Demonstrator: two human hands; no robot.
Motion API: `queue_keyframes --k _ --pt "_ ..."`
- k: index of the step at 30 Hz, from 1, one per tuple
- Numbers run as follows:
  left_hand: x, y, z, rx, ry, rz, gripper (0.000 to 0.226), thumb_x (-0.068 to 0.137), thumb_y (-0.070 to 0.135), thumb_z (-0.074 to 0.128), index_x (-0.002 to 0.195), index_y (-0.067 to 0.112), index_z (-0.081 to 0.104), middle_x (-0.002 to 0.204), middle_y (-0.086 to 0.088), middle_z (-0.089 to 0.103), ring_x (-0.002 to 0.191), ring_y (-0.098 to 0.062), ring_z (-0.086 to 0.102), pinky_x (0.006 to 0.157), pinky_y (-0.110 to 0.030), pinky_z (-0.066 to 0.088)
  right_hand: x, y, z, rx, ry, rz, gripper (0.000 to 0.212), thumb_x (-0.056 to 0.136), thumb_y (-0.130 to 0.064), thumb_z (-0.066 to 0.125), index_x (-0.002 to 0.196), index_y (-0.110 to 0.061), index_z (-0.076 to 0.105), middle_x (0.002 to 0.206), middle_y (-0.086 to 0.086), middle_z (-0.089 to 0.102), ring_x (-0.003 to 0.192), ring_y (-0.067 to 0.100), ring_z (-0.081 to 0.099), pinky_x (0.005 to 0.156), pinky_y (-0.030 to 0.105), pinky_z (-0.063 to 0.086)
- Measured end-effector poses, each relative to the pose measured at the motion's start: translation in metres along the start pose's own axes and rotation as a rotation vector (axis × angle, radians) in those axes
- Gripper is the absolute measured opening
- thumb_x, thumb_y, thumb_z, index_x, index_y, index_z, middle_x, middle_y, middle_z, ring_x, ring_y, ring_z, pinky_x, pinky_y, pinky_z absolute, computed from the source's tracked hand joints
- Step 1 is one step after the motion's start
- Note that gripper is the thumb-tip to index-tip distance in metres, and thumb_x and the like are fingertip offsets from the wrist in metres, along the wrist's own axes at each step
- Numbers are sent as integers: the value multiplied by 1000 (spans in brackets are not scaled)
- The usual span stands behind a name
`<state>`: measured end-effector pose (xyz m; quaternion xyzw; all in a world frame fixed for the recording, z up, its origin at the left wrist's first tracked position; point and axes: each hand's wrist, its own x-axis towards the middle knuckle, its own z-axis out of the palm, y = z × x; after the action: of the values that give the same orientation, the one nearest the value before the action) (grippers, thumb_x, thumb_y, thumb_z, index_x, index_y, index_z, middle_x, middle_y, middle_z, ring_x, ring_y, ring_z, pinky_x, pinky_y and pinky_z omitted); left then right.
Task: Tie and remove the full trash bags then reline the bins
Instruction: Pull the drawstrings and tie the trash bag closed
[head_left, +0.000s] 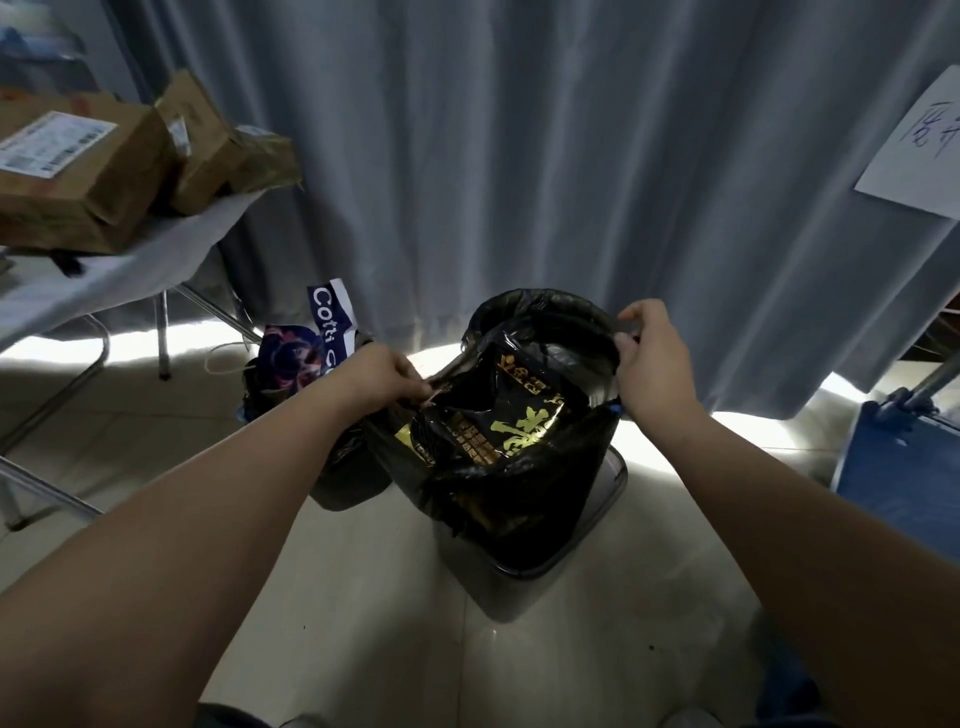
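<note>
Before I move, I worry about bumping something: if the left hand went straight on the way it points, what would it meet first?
Probably the black-and-gold packet inside the trash bag, whose edge the left hand pinches; depth is unclear from this one view.

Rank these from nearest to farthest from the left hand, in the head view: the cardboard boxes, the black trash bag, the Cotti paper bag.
1. The black trash bag, at centre: the left hand grips its rim.
2. The Cotti paper bag, just beyond that hand, to its left.
3. The cardboard boxes, on the table at far left.
</note>
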<state>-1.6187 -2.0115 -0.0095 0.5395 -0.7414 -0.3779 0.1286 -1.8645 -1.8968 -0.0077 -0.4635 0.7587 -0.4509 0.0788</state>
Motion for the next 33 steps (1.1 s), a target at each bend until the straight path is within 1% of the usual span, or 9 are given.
queue_keyframes --k 5,9,12,15,19,24,29,31,33 --pt "4 4 -1 -97 623 84 19 93 21 52 92 6 63 83 -4 60 78 -17 54 70 -26 35 1 1 -13 -84 -18 24 31 87 -24 65 110 -10 49 86 1 55 82 22 50 69 27 34" --pt "3 10 2 -162 554 178 11 95 16 50 88 10 55 78 0 58 71 -13 51 67 -24 35 -3 0 -11 -503 34 -85 24 94 -31 50 102 -10 61 96 9 60 94 31 54 67 30 35" --pt "-1 14 5 -345 355 215 11 92 13 57 82 14 53 72 3 60 60 -8 56 57 -19 44 -5 -1 -3 -502 13 -358 27 91 -30 55 93 -5 64 97 14 54 96 33 50 74 36 42" --pt "-1 15 1 -424 185 229 10 84 11 67 91 16 62 85 -2 68 64 -5 63 61 -13 49 -9 -1 6 -460 -259 -656 31 90 -37 47 91 -9 60 113 12 56 105 30 54 85 41 51" --pt "5 13 -4 -488 173 221 32 81 8 70 113 12 64 100 -7 70 87 -19 67 85 -31 51 -10 9 32 -567 -535 -962 22 91 -28 54 109 -16 58 145 5 45 137 28 38 111 44 35" --pt "5 11 -5 -10 248 209 8 81 12 70 86 16 66 77 -4 66 71 -17 61 60 -16 44 -16 19 46 -1005 -865 -463 38 96 -18 41 133 -23 46 148 0 33 127 31 39 98 40 39" --pt "4 22 5 144 230 209 18 92 26 57 84 10 55 68 -2 57 60 -15 53 53 -25 36 -3 29 44 -461 -454 -222 19 93 -17 52 109 -8 48 121 13 42 101 34 54 83 39 46" --pt "6 27 9 124 262 208 19 92 27 55 87 9 54 71 -4 58 65 -22 55 58 -29 40 1 30 32 -328 -331 -89 36 89 -25 61 115 -9 43 123 13 45 103 33 54 86 40 46" --pt "6 29 13 -1 236 175 20 90 26 59 90 7 54 70 -6 60 62 -24 58 58 -33 49 0 37 14 -315 -475 127 74 75 -35 76 133 -12 35 131 8 47 116 30 52 96 39 45"
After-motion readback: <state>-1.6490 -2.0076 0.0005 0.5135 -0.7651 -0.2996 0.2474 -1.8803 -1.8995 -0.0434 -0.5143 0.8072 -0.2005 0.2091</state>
